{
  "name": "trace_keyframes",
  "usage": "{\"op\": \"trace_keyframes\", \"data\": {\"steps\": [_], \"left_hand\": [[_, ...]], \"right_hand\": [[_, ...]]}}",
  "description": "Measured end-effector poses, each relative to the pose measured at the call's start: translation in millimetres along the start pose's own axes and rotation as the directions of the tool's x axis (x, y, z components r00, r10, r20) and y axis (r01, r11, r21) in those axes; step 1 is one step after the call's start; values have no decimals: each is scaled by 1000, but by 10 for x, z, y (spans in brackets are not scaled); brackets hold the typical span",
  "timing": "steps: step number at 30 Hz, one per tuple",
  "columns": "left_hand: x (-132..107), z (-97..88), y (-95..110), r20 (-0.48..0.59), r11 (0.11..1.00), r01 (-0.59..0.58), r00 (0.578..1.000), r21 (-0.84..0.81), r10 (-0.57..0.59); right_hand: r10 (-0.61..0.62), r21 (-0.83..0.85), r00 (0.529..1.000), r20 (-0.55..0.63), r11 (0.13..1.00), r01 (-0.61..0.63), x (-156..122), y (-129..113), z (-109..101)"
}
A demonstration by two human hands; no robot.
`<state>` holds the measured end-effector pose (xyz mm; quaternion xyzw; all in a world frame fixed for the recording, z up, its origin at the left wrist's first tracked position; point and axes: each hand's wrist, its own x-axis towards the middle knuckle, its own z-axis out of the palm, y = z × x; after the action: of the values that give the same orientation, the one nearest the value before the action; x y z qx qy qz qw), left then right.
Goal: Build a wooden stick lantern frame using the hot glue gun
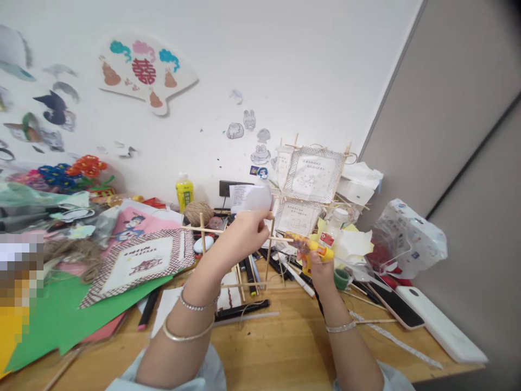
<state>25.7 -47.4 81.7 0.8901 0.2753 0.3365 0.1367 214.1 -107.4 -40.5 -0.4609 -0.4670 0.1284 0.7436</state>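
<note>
My left hand (243, 232) is raised over the wooden table (285, 347), fingers pinched on a thin wooden stick frame (238, 260) whose crossed sticks hang down in front of me. My right hand (319, 269) is closed around a yellow glue gun (311, 247), its nozzle pointing left at a stick joint of the frame. Silver bangles sit on both wrists. Behind the frame stands a lantern-like stick frame with printed paper panels (313, 176).
Green and pink paper and a patterned printed sheet (138, 263) lie at left. Marker pens (252, 274), a twine ball (198, 213), a yellow bottle (184, 191), a phone (396, 307), a white power bank (442, 331) and a plastic bag (407, 239) crowd the table by the wall.
</note>
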Motion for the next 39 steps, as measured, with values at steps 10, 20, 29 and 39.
{"op": "trace_keyframes", "data": {"steps": [10,20,29,39], "left_hand": [[-11,10,1,-6,1000,-25,1000,-7,25],[-14,6,4,-10,999,-34,999,-24,34],[-3,15,4,-8,999,-37,999,-17,37],[-14,12,0,-3,999,-37,999,-9,37]], "right_hand": [[1,17,1000,-14,1000,0,-41,-8,38],[-9,34,1000,-30,999,10,-35,30,33],[-32,26,999,-20,999,32,-21,34,19],[-26,-22,998,-55,999,25,-27,38,16]]}}
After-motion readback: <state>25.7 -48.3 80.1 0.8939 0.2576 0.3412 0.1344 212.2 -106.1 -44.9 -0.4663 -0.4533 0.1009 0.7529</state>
